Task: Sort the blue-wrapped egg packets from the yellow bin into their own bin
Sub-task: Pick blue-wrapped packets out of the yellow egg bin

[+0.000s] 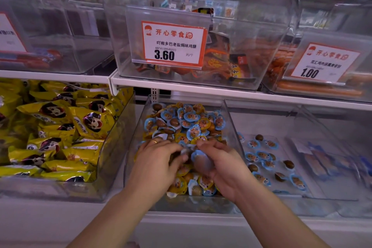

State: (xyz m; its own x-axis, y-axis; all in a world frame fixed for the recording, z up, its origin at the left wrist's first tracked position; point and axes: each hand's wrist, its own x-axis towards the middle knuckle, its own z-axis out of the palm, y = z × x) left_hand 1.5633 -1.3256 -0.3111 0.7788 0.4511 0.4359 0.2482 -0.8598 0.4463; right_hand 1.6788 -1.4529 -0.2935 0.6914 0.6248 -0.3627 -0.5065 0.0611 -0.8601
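While both hands work the middle bin (pixel 231 127), entries run left to right. Left hand (pixel 159 159): ringed, fingers curled down into the mixed heap; what they pinch, if anything, cannot be told. Blue-wrapped egg packet (pixel 198 156): between the two hands, gripped by the right hand (pixel 219 163), fingers curled round it, foil face up. Right-hand bin (pixel 302 193): holds the sorted blue packets, directly rightward of the held one. Judgement: right hand is nearer, so the carry goes right.
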